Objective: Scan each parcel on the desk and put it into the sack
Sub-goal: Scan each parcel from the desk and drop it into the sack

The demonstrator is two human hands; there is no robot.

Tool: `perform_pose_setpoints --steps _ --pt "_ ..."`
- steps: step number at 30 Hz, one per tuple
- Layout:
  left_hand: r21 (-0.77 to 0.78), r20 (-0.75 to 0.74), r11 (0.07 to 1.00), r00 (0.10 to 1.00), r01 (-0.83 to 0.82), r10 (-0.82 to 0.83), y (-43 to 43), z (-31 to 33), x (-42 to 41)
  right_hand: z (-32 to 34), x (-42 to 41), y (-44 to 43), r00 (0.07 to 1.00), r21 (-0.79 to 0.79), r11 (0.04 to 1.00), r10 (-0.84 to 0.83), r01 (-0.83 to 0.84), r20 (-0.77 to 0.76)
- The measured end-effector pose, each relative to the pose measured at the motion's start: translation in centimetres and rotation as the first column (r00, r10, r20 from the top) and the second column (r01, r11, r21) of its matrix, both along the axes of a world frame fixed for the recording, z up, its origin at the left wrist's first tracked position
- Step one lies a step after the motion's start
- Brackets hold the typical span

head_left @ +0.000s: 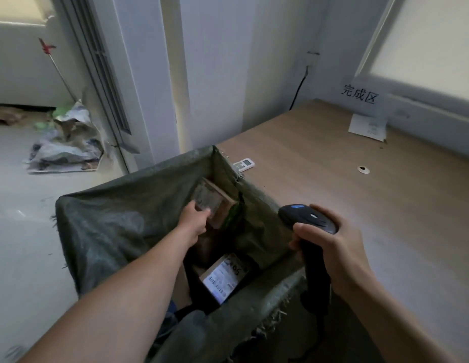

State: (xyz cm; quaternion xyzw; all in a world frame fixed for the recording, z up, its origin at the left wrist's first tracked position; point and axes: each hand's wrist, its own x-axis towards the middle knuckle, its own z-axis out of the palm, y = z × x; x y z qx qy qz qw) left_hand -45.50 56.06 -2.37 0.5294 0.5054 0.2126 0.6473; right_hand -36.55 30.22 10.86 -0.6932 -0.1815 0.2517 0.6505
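— Down inside the sack [110, 226], what is your left hand [195, 218] on?

— You have it reached past the rim, fingers curled around the near end of a small brown cardboard parcel [215, 203]. That parcel sits tilted, one corner up toward the far wall of the sack, with a pale, worn label on its upper face. Your grip closes on its lower edge.

— Anything else in there?

— Deeper down, nearer to you, a second box [222, 280] lies with a white shipping label facing up; you can see barcodes and handwritten digits on it, too blurred to read. The sack itself is dark green woven cloth, its mouth held wide, frayed threads along the edge nearest you.

— And your right hand [330, 247]?

— You hold it wrapped tight around the grip of a black handheld scanner [306, 218], thumb over the front of the handle. The scanner's head carries a blue spot on top and hangs just over the sack's right edge, beside the bench [372, 184].

— What lies on the bench?

— You have a white remote [245, 163] by the sack's far corner, a white paper slip [368, 127] against the back wall, and a small round hole [362, 169] in the wooden top.
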Motion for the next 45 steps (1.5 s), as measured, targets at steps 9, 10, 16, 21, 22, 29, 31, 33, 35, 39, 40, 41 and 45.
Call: perform_pose_setpoints --steps 9,10,16,21,22,29,31,33,35,39,40,41,45 --pt "0.181 -0.213 0.977 0.974 0.115 -0.075 -0.8 -1.4 0.8 0.0 1.7 -2.8 0.999 0.022 0.999 -0.028 0.029 -0.026" --pt "0.192 -0.224 0.973 0.971 0.124 -0.079 -1.3 -0.7 0.9 0.1 1.9 -3.3 0.999 0.028 0.999 -0.029 0.030 -0.025" --pt "0.423 -0.315 0.872 0.942 0.247 -0.114 -5.2 4.4 3.5 1.8 3.2 -8.1 0.998 0.086 0.995 -0.057 0.058 -0.013" --pt "0.585 -0.397 0.692 0.893 0.423 -0.211 -13.4 9.3 8.4 3.9 4.9 -15.9 0.995 0.111 0.989 -0.099 0.095 0.032" --pt "0.611 -0.417 0.645 0.879 0.458 -0.230 -15.6 10.2 9.5 4.4 5.4 -17.9 0.993 0.118 0.987 -0.112 0.106 0.045" --pt "0.698 -0.549 0.307 0.759 0.647 -0.351 -32.2 14.0 17.5 7.3 8.9 -33.5 0.953 0.186 0.949 -0.278 0.254 0.119" --pt "0.709 -0.567 0.226 0.730 0.668 -0.382 -36.9 14.4 19.7 7.6 9.8 -38.1 0.932 0.193 0.932 -0.336 0.308 0.138" --pt "0.715 -0.578 0.151 0.699 0.682 -0.421 -41.5 14.7 21.7 7.9 10.3 -42.3 0.909 0.199 0.912 -0.390 0.359 0.148" --pt "0.722 -0.587 0.082 0.671 0.687 -0.453 -45.8 15.0 23.5 8.1 10.7 -46.3 0.881 0.209 0.885 -0.449 0.416 0.149" --pt "0.728 -0.589 -0.009 0.618 0.686 -0.520 -53.0 15.1 26.9 8.3 11.0 -53.0 0.818 0.223 0.822 -0.559 0.525 0.136" --pt "0.726 -0.592 -0.030 0.601 0.687 -0.537 -54.5 15.0 27.7 8.3 11.1 -54.5 0.801 0.225 0.805 -0.584 0.549 0.133" --pt "0.722 -0.596 -0.051 0.583 0.690 -0.553 -56.1 14.9 28.6 8.3 11.2 -55.9 0.781 0.224 0.785 -0.611 0.578 0.128" --pt "0.702 -0.619 -0.132 0.508 0.700 -0.599 -61.8 14.1 31.6 7.7 12.2 -61.0 0.719 0.222 0.722 -0.686 0.655 0.112"
